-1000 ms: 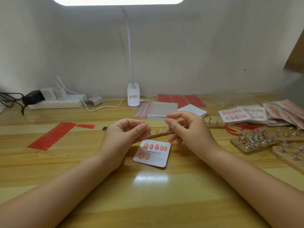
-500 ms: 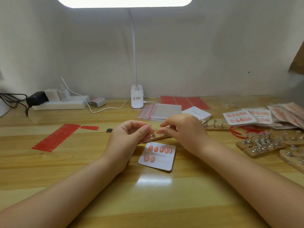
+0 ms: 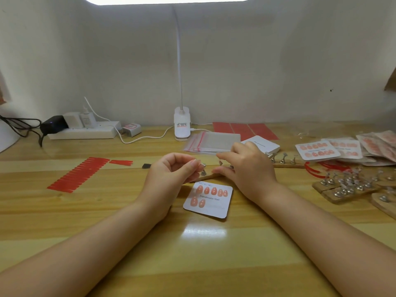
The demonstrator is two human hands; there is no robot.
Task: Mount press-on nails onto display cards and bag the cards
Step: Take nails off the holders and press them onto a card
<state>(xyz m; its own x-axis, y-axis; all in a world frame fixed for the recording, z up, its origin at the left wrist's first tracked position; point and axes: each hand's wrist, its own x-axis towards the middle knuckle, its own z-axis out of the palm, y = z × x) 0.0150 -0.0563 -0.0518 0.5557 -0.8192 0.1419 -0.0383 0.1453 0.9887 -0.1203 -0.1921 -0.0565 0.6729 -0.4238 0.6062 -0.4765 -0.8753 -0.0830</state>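
A white display card (image 3: 216, 205) printed "Handmade Nail" lies flat in front of me, with several peach press-on nails (image 3: 211, 191) stuck on it. Just behind it a wooden strip (image 3: 209, 175) carrying small metal nail stands (image 3: 203, 169) runs under both hands. My left hand (image 3: 171, 175) is curled, its thumb and fingertips pinching at the stands on the strip's left end. My right hand (image 3: 248, 168) rests on the strip, with thumb and forefinger closed around another small stand. No loose nail shows between my fingers.
Behind the hands are a stack of zip bags (image 3: 214, 140) and blank cards (image 3: 264, 144). Filled cards (image 3: 317, 150), bagged cards (image 3: 377, 144) and more stand strips (image 3: 347, 188) crowd the right. Red adhesive tabs (image 3: 77, 174) lie left. Lamp base (image 3: 182, 125) and power strip (image 3: 83, 132) stand at the back.
My right hand has come down from in front of the zip bags onto the wooden strip. My left hand has closed in on the stands beside it.
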